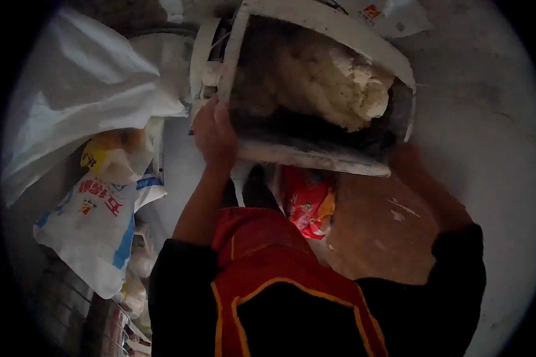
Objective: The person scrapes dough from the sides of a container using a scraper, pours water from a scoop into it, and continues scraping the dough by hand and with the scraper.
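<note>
A metal dough mixer tub (315, 157) with pale, flour-dusted walls is tilted toward me. Inside it sits a large lump of floury dough (315, 77), lighter and drier at its right end. My left hand (215, 134) is closed on the tub's left edge, beside the machine's side housing (203, 56). At the lower right corner of the tub is my right hand (404, 160), against the edge; its fingers are dim and mostly hidden.
White sacking (95, 77) hangs at the left above a printed flour bag (95, 220) and a yellow-marked bag (116, 154). Below the tub are a red package (307, 202) and a brown board (378, 232). A pale wall (488, 149) stands at the right.
</note>
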Motion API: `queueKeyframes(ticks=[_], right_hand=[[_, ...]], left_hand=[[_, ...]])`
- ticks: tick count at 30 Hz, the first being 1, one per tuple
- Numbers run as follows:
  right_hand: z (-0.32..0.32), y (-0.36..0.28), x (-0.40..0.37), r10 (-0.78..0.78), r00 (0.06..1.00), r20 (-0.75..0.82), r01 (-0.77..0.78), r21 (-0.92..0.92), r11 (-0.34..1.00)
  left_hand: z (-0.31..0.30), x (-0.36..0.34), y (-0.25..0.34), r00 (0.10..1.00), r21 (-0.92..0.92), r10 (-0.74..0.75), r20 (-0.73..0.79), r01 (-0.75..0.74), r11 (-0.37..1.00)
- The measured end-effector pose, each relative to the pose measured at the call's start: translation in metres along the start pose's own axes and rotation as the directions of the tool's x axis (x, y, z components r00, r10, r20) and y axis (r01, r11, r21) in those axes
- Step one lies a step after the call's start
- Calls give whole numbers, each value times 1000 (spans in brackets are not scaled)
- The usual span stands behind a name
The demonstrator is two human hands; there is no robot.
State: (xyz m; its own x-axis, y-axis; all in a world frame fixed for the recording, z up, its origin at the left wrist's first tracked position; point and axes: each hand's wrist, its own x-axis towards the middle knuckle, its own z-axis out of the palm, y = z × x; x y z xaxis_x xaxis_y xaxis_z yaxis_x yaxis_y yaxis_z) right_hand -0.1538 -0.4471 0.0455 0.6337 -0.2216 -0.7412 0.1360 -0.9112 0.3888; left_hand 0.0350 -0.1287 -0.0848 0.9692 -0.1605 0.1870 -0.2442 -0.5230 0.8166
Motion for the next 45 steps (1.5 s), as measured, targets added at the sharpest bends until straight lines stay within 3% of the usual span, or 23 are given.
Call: queueKeyframes(ticks=[3, 5, 6, 9, 12, 14, 16, 17, 18, 21, 25, 28, 30, 31, 34, 35, 37, 38, 39, 41, 42, 43, 45], right_hand=[[35, -9, 64, 76, 994, -72, -77, -3, 997], [55, -11, 78, 74, 967, -243, -82, -23, 996], [57, -14, 74, 74, 946, -317, -87, -27, 996], [45, 10, 36, 141, 960, -240, -129, 65, 989], [46, 29, 0, 333, 833, -442, -215, 296, 931], [54, 49, -15, 302, 945, -123, -251, 319, 914], [27, 39, -22, 371, 907, 199, -405, 651, 642], [14, 26, -29, 395, 839, 373, -488, 837, 246], [2, 16, -36, 332, 776, 536, -498, 844, -198], [23, 3, -43, 178, 820, 544, -376, 746, -549], [38, -7, -52, 173, 820, 546, -218, 577, -787], [53, -9, -50, 33, 831, 556, -114, 227, -967], [52, -17, -42, -122, 860, 495, -121, -33, -992], [53, -25, -42, -79, 871, 485, -63, -49, -997], [53, -66, -40, 96, 901, 422, 114, -18, -993], [52, -81, -41, 187, 907, 377, 178, 57, -982], [58, -108, -34, 266, 909, 322, 252, 85, -964], [72, -116, -26, 260, 915, 308, 263, 32, -964], [70, -128, -17, 259, 920, 293, 274, -12, -962], [22, -133, -28, 174, 916, 361, 241, -149, -959], [5, -136, -32, 130, 913, 388, 228, -218, -949], [4, -146, -27, 211, 917, 337, 305, -255, -918], [8, -159, -20, 375, 893, 248, 442, -336, -832]], left_hand=[[1, -1, -5, 999, -47, -45, 18, 45, 998], [1, 0, -6, 1000, -28, -4, -9, 3, 1000], [1, -2, -4, 999, -4, 35, -31, -35, 999], [0, -1, -3, 996, 17, 71, -53, -70, 997], [2, -3, -7, 998, 18, 39, -47, -38, 999], [0, -1, -4, 1000, 1, 17, -27, -17, 1000], [-4, 3, -3, 1000, -31, -19, 8, 19, 999], [-4, 4, -4, 999, 2, 49, -18, -49, 999], [-4, 2, -6, 992, 38, 117, -43, -116, 993], [3, -1, -17, 986, 60, 155, -59, -151, 987], [11, -3, -29, 977, 181, 214, -19, -208, 961], [5, -3, -15, 997, 29, -27, 69, 25, 999], [0, 5, -4, 999, -125, -33, 35, 37, 991], [-2, 5, 3, 999, -200, -32, 24, 37, 979], [-2, 1, 0, 968, 32, 217, -128, -215, 976], [-3, -1, 7, 960, -1, 276, -41, -276, 961], [-10, -23, 46, 915, -71, 377, 142, -370, 926], [-2, -41, 72, 829, -183, 336, 447, -283, 942], [4, -53, 91, 647, -254, 294, 703, -157, 954], [51, -93, 92, 420, -397, 599, 682, -476, 785], [62, -102, 108, 386, -428, 523, 760, -308, 850], [72, -107, 126, 335, -427, 445, 831, -128, 895], [93, -105, 141, 226, -441, 460, 859, -131, 888]])
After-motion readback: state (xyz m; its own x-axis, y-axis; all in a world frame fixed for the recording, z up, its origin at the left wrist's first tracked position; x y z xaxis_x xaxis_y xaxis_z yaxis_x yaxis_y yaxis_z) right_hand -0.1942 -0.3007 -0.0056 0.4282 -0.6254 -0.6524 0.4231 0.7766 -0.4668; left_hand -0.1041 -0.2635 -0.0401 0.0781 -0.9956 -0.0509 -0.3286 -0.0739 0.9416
